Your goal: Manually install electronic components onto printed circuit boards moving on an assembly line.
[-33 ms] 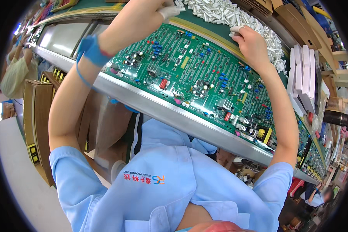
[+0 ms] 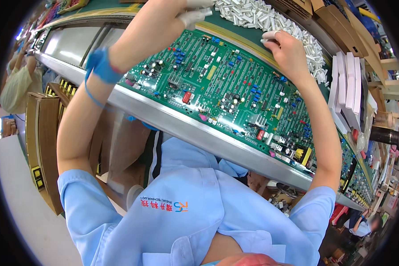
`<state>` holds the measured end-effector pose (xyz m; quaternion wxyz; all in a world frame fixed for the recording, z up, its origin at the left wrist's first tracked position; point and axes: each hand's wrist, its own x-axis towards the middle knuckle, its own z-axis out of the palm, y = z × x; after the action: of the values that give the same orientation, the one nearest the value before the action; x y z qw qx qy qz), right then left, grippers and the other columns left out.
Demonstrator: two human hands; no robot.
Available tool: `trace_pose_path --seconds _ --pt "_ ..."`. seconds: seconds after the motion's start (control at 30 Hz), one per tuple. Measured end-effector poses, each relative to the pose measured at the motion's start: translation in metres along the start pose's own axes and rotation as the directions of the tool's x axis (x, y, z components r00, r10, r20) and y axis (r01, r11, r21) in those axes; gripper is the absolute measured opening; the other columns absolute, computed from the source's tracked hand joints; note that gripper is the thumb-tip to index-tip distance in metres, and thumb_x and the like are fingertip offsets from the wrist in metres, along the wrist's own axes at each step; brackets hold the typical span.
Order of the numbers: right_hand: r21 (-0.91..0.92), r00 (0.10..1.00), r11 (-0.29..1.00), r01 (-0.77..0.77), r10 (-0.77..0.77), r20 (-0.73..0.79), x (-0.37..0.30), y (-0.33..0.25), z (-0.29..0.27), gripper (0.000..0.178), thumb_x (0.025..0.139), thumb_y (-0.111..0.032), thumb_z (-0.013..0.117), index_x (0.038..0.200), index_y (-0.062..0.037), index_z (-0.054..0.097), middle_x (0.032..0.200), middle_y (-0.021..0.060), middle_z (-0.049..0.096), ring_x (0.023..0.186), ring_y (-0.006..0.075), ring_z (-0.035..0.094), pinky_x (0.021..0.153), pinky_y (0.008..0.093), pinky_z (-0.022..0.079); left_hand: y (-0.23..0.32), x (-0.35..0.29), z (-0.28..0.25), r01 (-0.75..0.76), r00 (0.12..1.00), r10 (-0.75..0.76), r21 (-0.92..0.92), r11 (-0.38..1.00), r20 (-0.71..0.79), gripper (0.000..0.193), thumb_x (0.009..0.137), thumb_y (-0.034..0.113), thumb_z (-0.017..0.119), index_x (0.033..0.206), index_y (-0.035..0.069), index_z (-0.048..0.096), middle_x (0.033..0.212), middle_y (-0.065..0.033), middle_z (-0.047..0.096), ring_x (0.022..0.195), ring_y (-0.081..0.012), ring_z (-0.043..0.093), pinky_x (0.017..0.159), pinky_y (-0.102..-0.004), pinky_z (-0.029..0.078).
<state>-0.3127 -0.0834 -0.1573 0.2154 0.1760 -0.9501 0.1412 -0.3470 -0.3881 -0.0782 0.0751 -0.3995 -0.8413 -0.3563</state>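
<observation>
My left hand (image 2: 157,31), with white finger covers and a blue wrist strap (image 2: 103,65), reaches over the far left of the green circuit boards (image 2: 217,88). Its fingers pinch a small white connector (image 2: 205,13), partly cut off by the upper edge. Beside the far edge of the boards, my right hand (image 2: 290,55) has thumb and forefinger closed together. White shows at those fingertips, but I cannot make out whether it is a part or only the covers. Past both hands lies a heap of white connectors (image 2: 261,17) on a green surface.
A metal rail (image 2: 173,115) runs along the near side of the boards. White trays (image 2: 350,84) stand at the right, near open cardboard boxes (image 2: 341,26). A tall brown carton (image 2: 42,142) stands at the left. Other people (image 2: 363,224) are farther off.
My left hand has shifted slightly toward me with the white connector. The right hand has barely moved, its fingers tilting a little.
</observation>
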Motion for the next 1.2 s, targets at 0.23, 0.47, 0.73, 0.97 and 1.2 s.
trace_pose_path --seconds 0.23,0.47,0.73,0.97,1.2 --pt "0.061 0.979 0.995 -0.076 0.063 0.193 -0.005 -0.059 0.003 0.008 0.079 -0.013 0.065 0.086 -0.0105 0.069 0.079 0.007 0.063 0.075 0.0285 0.064 0.065 0.04 0.051 0.01 -0.054 0.0 0.397 0.917 -0.383 -0.205 0.895 0.108 0.023 0.087 0.006 0.065 0.109 0.001 0.067 0.095 -0.0071 0.069 0.082 -0.0115 0.067 0.077 -0.0239 0.053" --pt "-0.088 0.993 0.996 0.002 0.009 0.117 -0.003 -0.066 0.012 0.006 0.079 -0.01 0.068 0.085 -0.0089 0.067 0.076 0.0049 0.06 0.069 0.026 0.062 0.058 0.0364 0.049 -0.039 -0.083 -0.024 0.506 0.824 -0.56 -0.337 0.794 -0.082 0.023 0.088 0.014 0.067 0.107 0.0 0.067 0.089 -0.0044 0.07 0.073 -0.0107 0.066 0.066 -0.0221 0.051" --pt "-0.204 0.991 0.973 0.108 -0.09 0.097 -0.004 -0.076 0.011 0.006 0.075 -0.004 0.064 0.081 -0.0067 0.063 0.076 0.0066 0.057 0.072 0.0257 0.062 0.058 0.0373 0.05 -0.075 -0.114 -0.046 0.596 0.778 -0.61 -0.13 0.793 -0.154 0.022 0.086 0.018 0.068 0.097 -0.001 0.068 0.073 -0.0063 0.066 0.061 -0.0097 0.057 0.058 -0.0255 0.045" --pt "-0.245 0.989 0.961 0.124 -0.099 0.112 -0.006 -0.079 0.011 0.004 0.076 -0.005 0.065 0.077 -0.0052 0.06 0.075 0.0072 0.055 0.072 0.0259 0.061 0.058 0.038 0.05 -0.086 -0.14 -0.058 0.519 0.848 -0.53 0.225 0.825 -0.014 0.019 0.084 0.013 0.067 0.091 -0.004 0.067 0.076 -0.0108 0.067 0.068 -0.0166 0.063 0.064 -0.0297 0.049" --pt "-0.088 0.971 0.995 -0.049 0.068 0.231 0.004 -0.074 0.002 0.007 0.08 -0.01 0.066 0.085 -0.0048 0.065 0.082 0.0083 0.061 0.071 0.029 0.062 0.061 0.0388 0.048 -0.083 -0.12 -0.055 0.473 0.804 -0.573 0.412 0.779 0.158 0.023 0.079 0.019 0.068 0.079 -0.004 0.069 0.071 -0.0203 0.065 0.064 -0.0324 0.064 0.063 -0.0374 0.05"
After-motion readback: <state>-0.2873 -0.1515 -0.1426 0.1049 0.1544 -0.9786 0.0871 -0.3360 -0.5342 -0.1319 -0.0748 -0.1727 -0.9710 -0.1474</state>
